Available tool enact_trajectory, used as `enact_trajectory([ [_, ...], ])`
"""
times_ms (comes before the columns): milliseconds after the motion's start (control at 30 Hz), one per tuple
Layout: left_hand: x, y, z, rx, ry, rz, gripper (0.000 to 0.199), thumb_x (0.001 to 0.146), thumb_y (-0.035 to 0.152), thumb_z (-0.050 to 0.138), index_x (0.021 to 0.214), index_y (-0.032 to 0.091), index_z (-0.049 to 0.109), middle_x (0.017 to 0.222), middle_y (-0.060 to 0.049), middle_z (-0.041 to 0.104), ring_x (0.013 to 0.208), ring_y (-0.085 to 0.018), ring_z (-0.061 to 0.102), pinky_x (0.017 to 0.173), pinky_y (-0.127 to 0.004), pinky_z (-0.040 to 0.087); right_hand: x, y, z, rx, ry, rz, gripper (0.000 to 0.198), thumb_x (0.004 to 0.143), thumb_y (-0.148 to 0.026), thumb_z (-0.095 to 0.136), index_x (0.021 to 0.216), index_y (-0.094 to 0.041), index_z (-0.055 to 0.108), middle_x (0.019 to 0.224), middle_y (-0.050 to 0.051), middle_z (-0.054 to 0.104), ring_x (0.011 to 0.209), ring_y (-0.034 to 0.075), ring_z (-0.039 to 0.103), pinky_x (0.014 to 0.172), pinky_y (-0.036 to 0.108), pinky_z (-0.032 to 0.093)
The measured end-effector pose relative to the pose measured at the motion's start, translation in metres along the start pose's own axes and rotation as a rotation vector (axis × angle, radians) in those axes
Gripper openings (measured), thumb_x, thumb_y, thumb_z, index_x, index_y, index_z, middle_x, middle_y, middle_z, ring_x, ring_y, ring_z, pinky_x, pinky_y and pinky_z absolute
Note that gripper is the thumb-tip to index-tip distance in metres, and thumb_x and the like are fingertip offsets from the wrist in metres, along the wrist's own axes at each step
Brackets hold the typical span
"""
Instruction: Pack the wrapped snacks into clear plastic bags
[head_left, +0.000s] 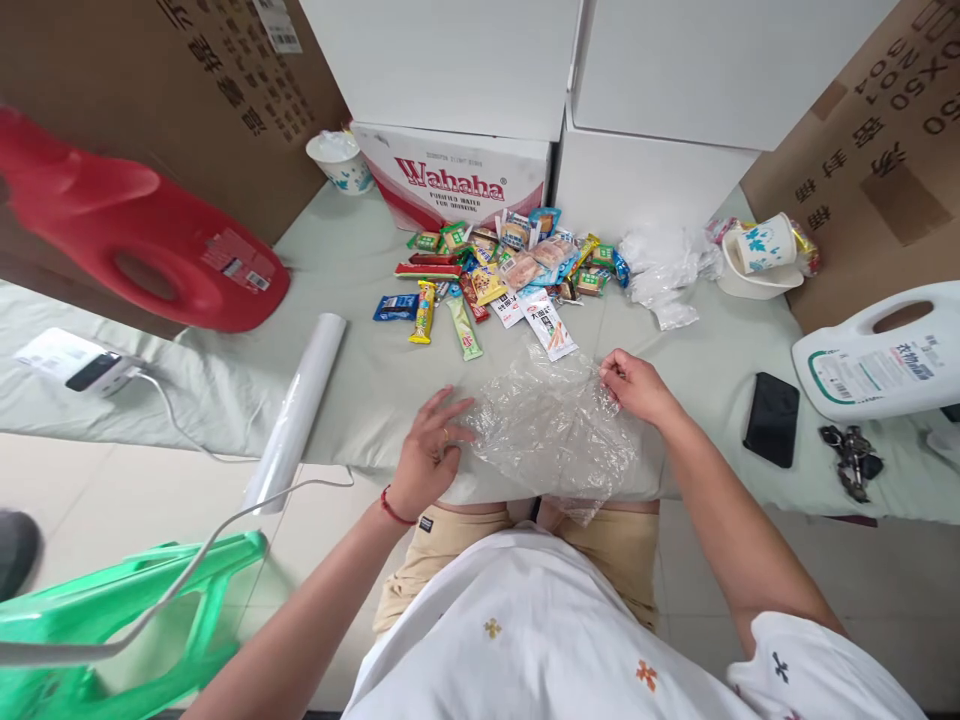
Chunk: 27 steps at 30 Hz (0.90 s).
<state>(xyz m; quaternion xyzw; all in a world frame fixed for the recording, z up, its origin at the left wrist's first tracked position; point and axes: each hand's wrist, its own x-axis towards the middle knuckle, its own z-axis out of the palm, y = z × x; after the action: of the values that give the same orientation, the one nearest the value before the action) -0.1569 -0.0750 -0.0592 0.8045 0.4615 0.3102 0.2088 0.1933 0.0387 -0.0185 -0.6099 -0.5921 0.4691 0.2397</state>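
Note:
A crinkled clear plastic bag [551, 430] lies spread at the table's front edge, its lower corner hanging over. My right hand [637, 385] pinches the bag's upper right edge between thumb and fingers. At its left edge is my left hand [433, 440], fingers spread and fingertips at the film. Just beyond the bag sits a pile of wrapped snacks [517, 265] in many colours. The nearest piece is a white snack packet [550, 325], close to the bag's top edge. A green snack stick [465, 328] and a yellow one [422, 312] lie left of it.
Behind the pile stand a Wahaha water carton [457, 185] and white boxes. Crumpled plastic bags [664, 270], a cup in a bowl [765, 262], a phone [772, 420], keys [853, 460] and a white jug [885, 350] are right. Left are a red jug [150, 235] and a film roll [298, 410].

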Motion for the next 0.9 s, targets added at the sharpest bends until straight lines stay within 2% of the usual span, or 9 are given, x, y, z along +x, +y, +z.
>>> enact_trajectory([
  [100,0.011,0.020,-0.011,0.085,0.329,-0.079,0.030,0.079,-0.001,0.048,0.076,0.022,0.068,0.118,-0.007,0.076,0.140,-0.028,0.052,0.108,-0.054,0.050,0.006,-0.001,0.002,-0.102,0.007,-0.051,0.012,0.086,-0.035,0.057,0.083,-0.024,0.052,0.070,-0.003,0.061,0.053,0.013,0.054,0.051,0.024,0.042],
  [167,0.024,0.041,-0.010,0.157,0.489,-0.020,0.026,0.081,0.000,0.050,0.074,0.022,0.063,0.101,-0.006,0.078,0.125,-0.026,0.061,0.102,-0.050,0.051,0.009,-0.004,0.005,-0.185,-0.001,-0.108,0.011,0.087,-0.033,0.055,0.082,-0.023,0.054,0.071,-0.003,0.062,0.055,0.013,0.054,0.057,0.025,0.042],
  [233,0.042,0.057,-0.002,0.157,0.403,0.139,0.022,0.084,0.003,0.053,0.080,0.022,0.064,0.100,-0.005,0.078,0.113,-0.023,0.066,0.099,-0.046,0.050,0.012,-0.007,0.008,-0.254,-0.027,-0.175,0.011,0.087,-0.032,0.055,0.082,-0.022,0.055,0.071,-0.002,0.064,0.061,0.014,0.056,0.061,0.025,0.042],
  [300,0.064,0.062,0.012,0.149,0.162,0.274,0.021,0.089,0.008,0.052,0.090,0.021,0.068,0.110,-0.007,0.078,0.113,-0.021,0.068,0.102,-0.043,0.048,0.017,-0.006,0.008,-0.286,-0.077,-0.224,0.013,0.087,-0.033,0.054,0.083,-0.022,0.058,0.072,-0.001,0.066,0.066,0.014,0.056,0.063,0.025,0.042],
  [400,0.092,0.043,0.039,0.239,-0.130,0.210,0.031,0.098,0.020,0.047,0.116,0.022,0.072,0.135,-0.010,0.070,0.138,-0.026,0.055,0.119,-0.052,0.034,0.032,0.002,-0.001,-0.352,-0.095,-0.220,0.015,0.088,-0.034,0.055,0.086,-0.021,0.062,0.075,-0.001,0.069,0.068,0.015,0.059,0.064,0.024,0.043],
  [467,0.102,0.024,0.053,0.295,-0.222,0.108,0.040,0.102,0.029,0.044,0.136,0.024,0.064,0.152,-0.011,0.057,0.149,-0.030,0.042,0.124,-0.061,0.020,0.046,0.008,-0.013,-0.451,0.002,-0.178,0.012,0.086,-0.030,0.057,0.084,-0.021,0.065,0.076,0.001,0.070,0.071,0.016,0.061,0.067,0.025,0.045],
  [633,0.097,0.007,0.068,0.371,-0.201,-0.058,0.054,0.103,0.049,0.043,0.155,0.035,0.045,0.169,-0.009,0.031,0.157,-0.039,0.023,0.119,-0.077,0.003,0.087,-0.005,-0.024,-0.630,0.257,-0.155,0.018,0.091,-0.030,0.056,0.087,-0.019,0.070,0.092,0.011,0.069,0.098,0.026,0.061,0.086,0.035,0.047],
  [800,0.076,0.029,0.076,0.432,-0.144,-0.179,0.054,0.102,0.049,0.046,0.155,0.036,0.046,0.169,-0.011,0.031,0.157,-0.042,0.022,0.116,-0.080,-0.002,0.117,-0.057,0.037,-0.811,0.139,-0.162,0.054,0.091,-0.063,0.060,0.115,-0.015,0.069,0.119,0.020,0.069,0.121,0.036,0.054,0.095,0.045,0.047],
  [900,0.063,0.036,0.078,0.467,-0.098,-0.233,0.054,0.102,0.046,0.047,0.155,0.034,0.046,0.169,-0.012,0.031,0.156,-0.041,0.025,0.116,-0.081,-0.004,0.127,-0.076,0.071,-0.862,0.094,-0.100,0.061,0.085,-0.057,0.071,0.125,-0.012,0.065,0.130,0.023,0.064,0.129,0.040,0.049,0.100,0.051,0.046],
])
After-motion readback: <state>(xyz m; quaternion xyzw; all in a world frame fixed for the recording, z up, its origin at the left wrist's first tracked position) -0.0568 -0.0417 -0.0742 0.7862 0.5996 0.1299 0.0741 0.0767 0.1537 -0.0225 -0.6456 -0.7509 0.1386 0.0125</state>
